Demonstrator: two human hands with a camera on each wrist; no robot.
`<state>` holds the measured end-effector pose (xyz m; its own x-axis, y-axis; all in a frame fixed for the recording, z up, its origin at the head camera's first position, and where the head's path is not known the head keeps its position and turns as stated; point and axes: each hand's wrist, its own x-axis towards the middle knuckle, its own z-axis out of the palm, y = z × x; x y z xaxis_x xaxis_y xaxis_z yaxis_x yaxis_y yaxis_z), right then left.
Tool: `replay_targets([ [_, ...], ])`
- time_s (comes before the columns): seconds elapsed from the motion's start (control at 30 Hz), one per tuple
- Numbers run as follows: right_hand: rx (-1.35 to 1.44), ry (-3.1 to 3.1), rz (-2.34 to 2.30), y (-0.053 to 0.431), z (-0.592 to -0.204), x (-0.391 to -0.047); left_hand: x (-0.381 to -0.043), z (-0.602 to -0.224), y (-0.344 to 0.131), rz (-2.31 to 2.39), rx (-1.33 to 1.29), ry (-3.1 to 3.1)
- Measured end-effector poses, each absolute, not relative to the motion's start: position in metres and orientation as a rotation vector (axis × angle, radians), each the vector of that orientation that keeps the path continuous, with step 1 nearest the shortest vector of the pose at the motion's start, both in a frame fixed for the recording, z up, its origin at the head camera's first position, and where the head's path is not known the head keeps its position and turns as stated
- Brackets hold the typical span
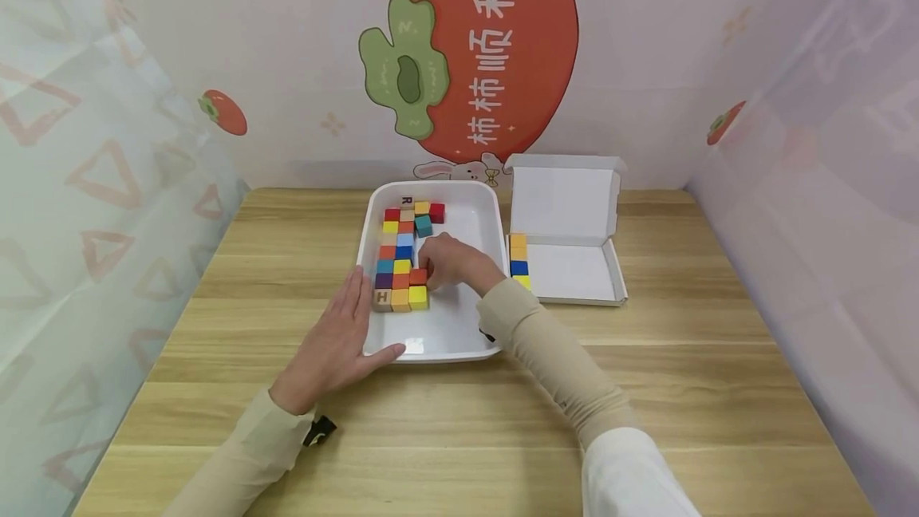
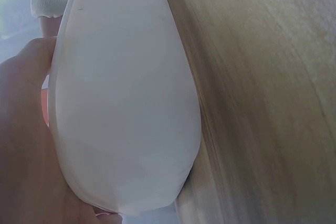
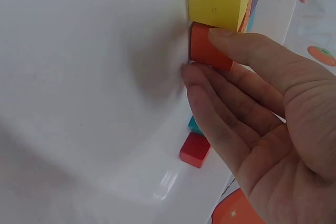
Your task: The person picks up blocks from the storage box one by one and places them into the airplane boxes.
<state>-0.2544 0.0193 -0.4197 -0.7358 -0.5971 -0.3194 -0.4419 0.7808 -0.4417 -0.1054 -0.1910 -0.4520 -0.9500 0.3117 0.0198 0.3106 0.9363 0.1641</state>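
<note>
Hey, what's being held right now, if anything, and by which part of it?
The right hand seems to pinch an orange-red block, thumb on one face, fingertips at another; the left hand just rests along the white tray.

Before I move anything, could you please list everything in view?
Tray: one, white, mid-table.
Tray blocks: about twenty, multicoloured, mostly on tray's left.
Box: one, white, open, right of tray.
Box blocks: four visible, orange, blue, yellow, box's left.
Table: one, wood-coloured, underneath.
Backdrop: one, white, fruit-printed, behind.
Side walls: two, pale, either side.
Wrist items: two, black, at cuffs.
Sleeves: two, beige, right partly white, forearms.
Left hand: one, on tray rim.
Right hand: one, pinching red-orange block.
</note>
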Motion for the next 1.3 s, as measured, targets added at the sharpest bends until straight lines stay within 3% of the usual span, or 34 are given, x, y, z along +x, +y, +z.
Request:
replay_targets([
  [0.33, -0.815, 2.548, -0.547, 0.030, -0.408, -0.259, -0.104, -0.451, -0.190, 0.249, 0.511, 3.090],
  [0.7, -0.878, 2.616, -0.599, 0.054, -0.362, -0.264, -0.105, -0.452, -0.191, 0.235, 0.493, 3.082],
  [0.97, -0.814, 2.674, -0.581, 0.096, -0.347, -0.261, -0.105, -0.452, -0.192, 0.242, 0.496, 3.092],
  [1.3, -0.684, 2.779, -0.604, 0.176, -0.362, -0.262, -0.104, -0.452, -0.191, 0.262, 0.522, 3.099],
])
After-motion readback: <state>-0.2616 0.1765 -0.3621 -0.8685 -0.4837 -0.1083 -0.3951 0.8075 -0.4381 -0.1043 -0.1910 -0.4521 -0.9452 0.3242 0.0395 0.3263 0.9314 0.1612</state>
